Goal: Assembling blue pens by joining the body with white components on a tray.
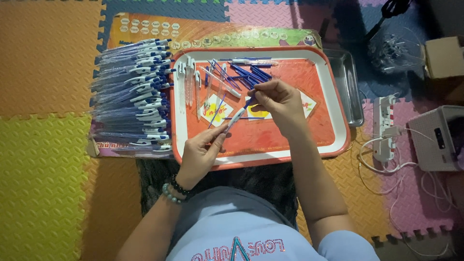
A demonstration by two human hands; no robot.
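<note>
A white pen barrel (236, 117) hangs tilted over the red tray (309, 140), the left hand (200, 154) gripping its lower end with fingers closed, while the right hand (278, 99) pinches a blue part at its upper end. Loose blue refills (249, 75) lie on the tray just beyond. Finished pens (137, 92) are stacked to the left on the foam floor mats (43, 145).

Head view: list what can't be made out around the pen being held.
- Pen front end: hidden in the left hand.
- Pen's blue end: covered by the right hand fingers.
- Loose parts on the red tray: too small to tell kinds.
- Clear bag, head view: dim, contents unclear.
</note>
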